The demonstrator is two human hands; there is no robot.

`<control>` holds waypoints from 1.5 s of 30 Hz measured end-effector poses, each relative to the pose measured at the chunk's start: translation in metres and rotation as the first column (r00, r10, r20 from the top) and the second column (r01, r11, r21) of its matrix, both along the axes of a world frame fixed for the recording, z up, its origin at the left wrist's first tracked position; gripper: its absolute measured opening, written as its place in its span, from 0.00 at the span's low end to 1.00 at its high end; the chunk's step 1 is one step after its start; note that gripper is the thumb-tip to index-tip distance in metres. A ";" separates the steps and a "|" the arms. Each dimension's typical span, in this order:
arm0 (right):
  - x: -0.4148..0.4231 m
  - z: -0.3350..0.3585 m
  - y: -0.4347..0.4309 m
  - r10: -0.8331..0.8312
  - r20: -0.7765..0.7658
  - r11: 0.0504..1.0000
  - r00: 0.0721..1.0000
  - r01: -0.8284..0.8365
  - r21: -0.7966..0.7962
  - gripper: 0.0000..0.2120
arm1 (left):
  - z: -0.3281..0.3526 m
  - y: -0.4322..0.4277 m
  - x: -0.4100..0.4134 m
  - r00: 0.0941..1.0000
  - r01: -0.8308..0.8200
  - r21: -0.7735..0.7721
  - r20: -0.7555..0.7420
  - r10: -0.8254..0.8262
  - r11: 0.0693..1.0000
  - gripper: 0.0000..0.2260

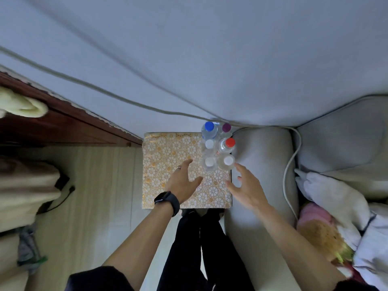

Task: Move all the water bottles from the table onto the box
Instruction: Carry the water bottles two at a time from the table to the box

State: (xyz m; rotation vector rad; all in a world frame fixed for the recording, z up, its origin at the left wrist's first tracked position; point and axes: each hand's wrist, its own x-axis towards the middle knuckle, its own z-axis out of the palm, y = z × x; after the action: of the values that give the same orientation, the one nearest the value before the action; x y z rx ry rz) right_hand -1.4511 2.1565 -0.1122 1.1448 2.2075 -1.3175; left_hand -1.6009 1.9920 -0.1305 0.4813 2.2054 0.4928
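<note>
Several clear water bottles stand upright in a tight cluster on the right part of a surface with a gold floral pattern point(168, 164). Their caps are blue point(209, 126), purple point(226, 127), red point(230, 142) and white point(209, 143), point(209, 162), point(227, 160). My left hand point(184, 181), with a ring and a black watch on the wrist, hovers open just left of the nearest white-capped bottle. My right hand point(244, 185) hovers open just right of the cluster, fingers spread. Neither hand touches a bottle.
A grey sofa arm point(262, 164) runs along the right edge of the patterned surface, with a white cable point(289, 164) beside it. Pillows and cloths lie far right. A dark wooden unit point(63, 122) and bedding stand left over pale wood flooring. My dark-trousered legs are below.
</note>
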 end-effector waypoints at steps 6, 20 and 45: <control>-0.011 0.090 -0.047 0.087 -0.261 0.981 0.962 -0.037 0.190 0.20 | 0.077 -0.054 0.005 0.989 -0.095 0.110 -0.104 0.106 0.989 0.29; -0.104 0.099 -0.184 0.768 -0.356 0.637 0.533 -0.693 0.338 0.22 | 0.101 -0.247 0.065 0.680 -0.705 0.049 -0.239 0.693 0.708 0.26; 0.120 0.342 -0.875 0.298 -0.601 -0.248 -0.741 -0.668 0.701 0.22 | 0.337 -0.730 0.517 -0.555 -0.815 0.418 -0.765 0.328 -0.402 0.25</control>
State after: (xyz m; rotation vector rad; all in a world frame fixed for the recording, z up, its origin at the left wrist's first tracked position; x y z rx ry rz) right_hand -1.3311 1.2813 0.2300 -2.2335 1.6755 -1.1042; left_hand -1.0839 1.2620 0.2066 -2.5820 2.7247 0.1912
